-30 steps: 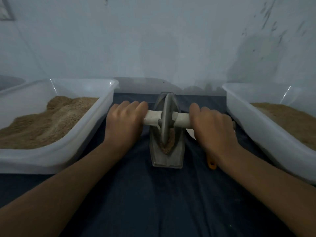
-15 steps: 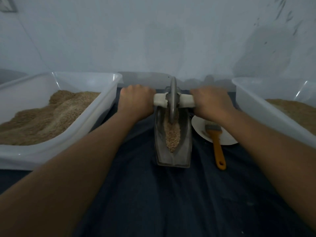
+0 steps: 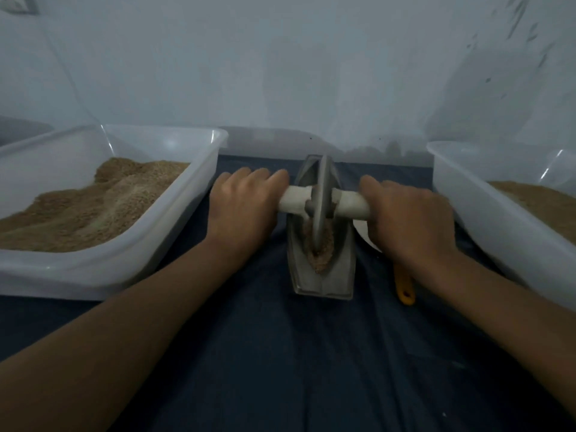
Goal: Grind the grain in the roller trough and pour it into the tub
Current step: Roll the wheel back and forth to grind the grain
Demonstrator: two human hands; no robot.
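A grey boat-shaped trough (image 3: 338, 277) stands on the dark cloth in the middle. A grey roller wheel (image 3: 321, 201) sits upright in it on a white axle handle (image 3: 294, 199). Brown grain (image 3: 321, 260) lies piled at the trough's near end, around the wheel's rim. My left hand (image 3: 241, 202) grips the left end of the handle. My right hand (image 3: 405, 213) grips the right end. A white tub (image 3: 174, 226) at the left holds a mound of brown grain. A second white tub (image 3: 486, 210) at the right also holds grain.
A brush with an orange handle (image 3: 403, 286) lies right of the trough, partly under my right wrist, beside a white plate (image 3: 363, 233). A pale wall rises behind. Dark cloth (image 3: 311, 353) covers the surface toward me.
The wheel was pushed to the trough's far end half a second ago and has now rolled back toward me, both hands coming with it. Grain is pushed up at the near end.
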